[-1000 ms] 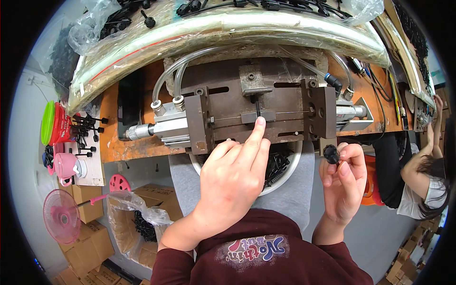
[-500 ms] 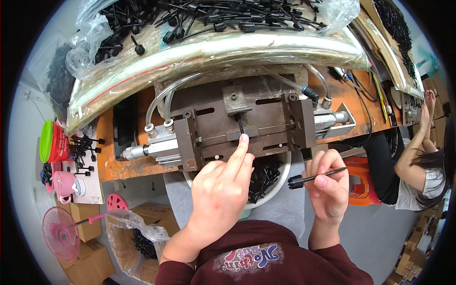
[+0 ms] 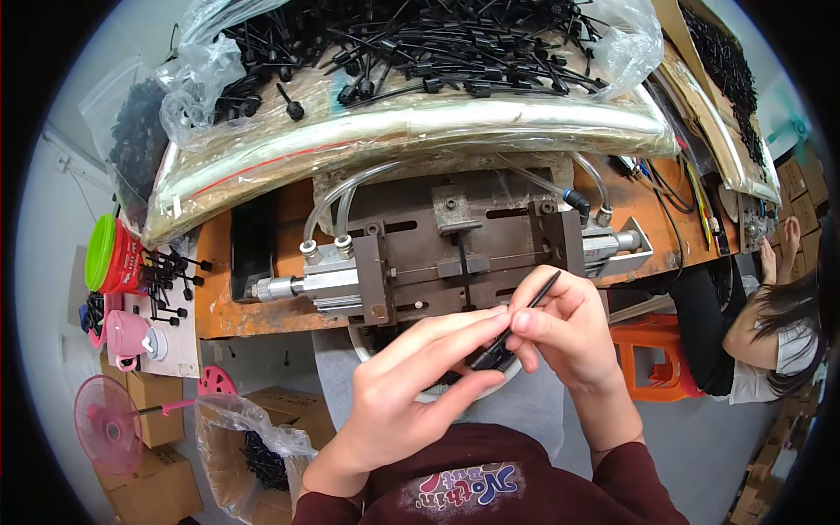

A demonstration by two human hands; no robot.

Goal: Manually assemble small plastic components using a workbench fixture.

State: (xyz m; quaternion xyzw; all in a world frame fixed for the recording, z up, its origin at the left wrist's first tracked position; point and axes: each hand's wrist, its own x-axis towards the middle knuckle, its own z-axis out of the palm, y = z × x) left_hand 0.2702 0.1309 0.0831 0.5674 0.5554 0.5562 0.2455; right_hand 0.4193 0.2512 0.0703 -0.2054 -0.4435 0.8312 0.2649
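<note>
My left hand (image 3: 411, 385) and my right hand (image 3: 564, 337) meet in front of a metal press jig (image 3: 455, 254). Together they pinch a thin black plastic rod (image 3: 521, 324) that has a thicker end near my left fingertips. The rod slants up to the right past my right index finger. Beneath both hands is a white bowl (image 3: 437, 395) of black parts, mostly hidden. The jig has a pneumatic cylinder (image 3: 302, 280) on its left and clear air hoses (image 3: 337, 206) curving up from it.
A heap of black rods (image 3: 420, 44) lies on clear plastic sheeting above the jig. Left of the orange bench (image 3: 223, 315) are a green and red container (image 3: 109, 258), a pink cup (image 3: 127, 337) and a pink fan (image 3: 109, 424). Another person (image 3: 770, 332) sits at the right beside an orange stool (image 3: 661, 350).
My left hand has come down off the jig and joined my right hand on the black rod. The right hand has moved left and up toward the jig.
</note>
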